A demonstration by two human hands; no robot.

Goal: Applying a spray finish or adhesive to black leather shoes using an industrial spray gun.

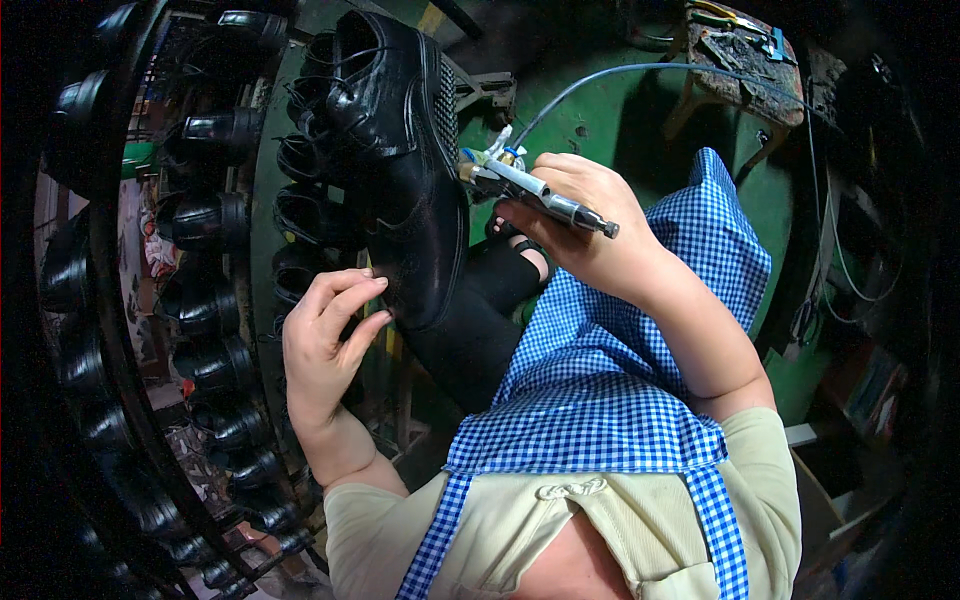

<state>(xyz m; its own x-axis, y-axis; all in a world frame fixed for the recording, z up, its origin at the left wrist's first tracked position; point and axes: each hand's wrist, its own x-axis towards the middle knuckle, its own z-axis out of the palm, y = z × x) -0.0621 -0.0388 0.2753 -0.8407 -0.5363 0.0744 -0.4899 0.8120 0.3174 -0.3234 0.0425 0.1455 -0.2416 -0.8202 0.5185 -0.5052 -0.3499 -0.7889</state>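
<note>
A spray gun [545,195] is gripped in my right hand [590,215], its nozzle end pointing left at a black lace-up shoe [415,190]. A thin blue hose [620,68] runs from the gun up and to the right. The shoe is toe-down, its textured sole edge facing the gun. Beside its toe, my left hand [325,335] has its fingers bent and the thumb apart from the forefinger, with nothing visible between them. Whether those fingertips touch the shoe, I cannot tell.
More black shoes [305,215] stand in a row just left of this one. Racks of black shoes [215,215] fill the left side. A worn stool [745,85] with tools on it stands on the green floor [600,115] at far right. Hoses hang along the right.
</note>
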